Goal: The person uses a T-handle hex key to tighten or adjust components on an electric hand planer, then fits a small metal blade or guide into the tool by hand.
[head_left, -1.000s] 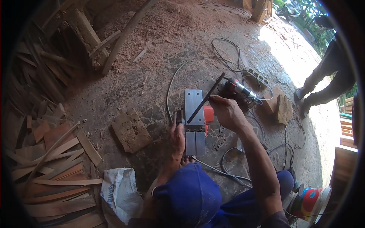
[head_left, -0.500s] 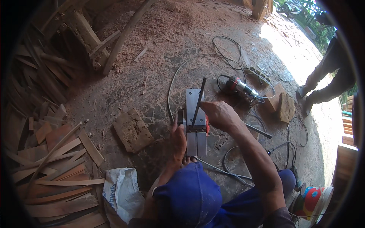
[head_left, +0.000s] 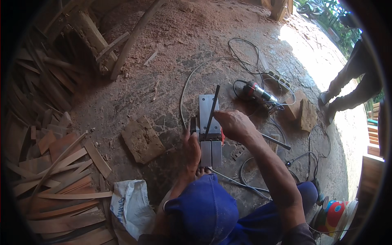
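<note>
An electric planer (head_left: 206, 108) stands with its metal sole facing up in front of me. My left hand (head_left: 191, 149) is closed around its left side, the thumb along the body. Over the sole, my right hand (head_left: 232, 122) is closed on a thin dark bar (head_left: 212, 107), whose lower end reaches the slot across the middle of the sole. Fingers hide part of the bar. Another dark rod (head_left: 277, 141) sticks out past my right forearm; whether it joins the bar is hidden. Bare toes (head_left: 203, 171) show at the planer's near end.
A red and silver power tool (head_left: 259, 94) lies at the right, near a socket strip (head_left: 277, 79) and looping cords. A flat wood block (head_left: 143, 139) lies left of the planer. Wood offcuts (head_left: 65, 179) and a white sack (head_left: 131, 208) fill the left. A person's legs (head_left: 347, 85) stand far right.
The bar and my right hand have shifted very slightly, with the bar's top a little lower and left. My left hand stays on the planer.
</note>
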The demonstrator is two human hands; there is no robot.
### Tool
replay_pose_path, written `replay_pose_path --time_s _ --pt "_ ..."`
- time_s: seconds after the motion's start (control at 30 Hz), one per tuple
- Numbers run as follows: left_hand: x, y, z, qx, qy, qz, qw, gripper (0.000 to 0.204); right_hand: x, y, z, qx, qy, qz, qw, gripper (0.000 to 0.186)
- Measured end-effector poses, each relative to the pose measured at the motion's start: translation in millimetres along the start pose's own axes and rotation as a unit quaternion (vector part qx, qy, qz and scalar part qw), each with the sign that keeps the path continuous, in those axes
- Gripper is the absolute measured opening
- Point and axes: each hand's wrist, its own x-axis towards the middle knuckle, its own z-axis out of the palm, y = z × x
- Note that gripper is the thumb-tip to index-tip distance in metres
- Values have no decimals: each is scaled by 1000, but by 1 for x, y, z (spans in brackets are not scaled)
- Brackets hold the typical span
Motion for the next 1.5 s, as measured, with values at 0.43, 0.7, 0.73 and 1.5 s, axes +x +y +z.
replay_pose_path --time_s 0.43,0.7,0.73,1.5 --pt "-1 -1 2 -70 -4 -23 997 56 -3 -1 -1 -11 0 2 1000 16" --pt "2 -6 5 -125 -6 -20 992 54 -12 -2 -17 -10 9 16 1000 19" --pt "2 -5 2 -125 -13 -23 992 53 -13 -4 -19 -12 3 17 1000 20" --pt "7 -22 9 -101 15 20 995 50 -19 10 -21 -10 -14 44 999 25"
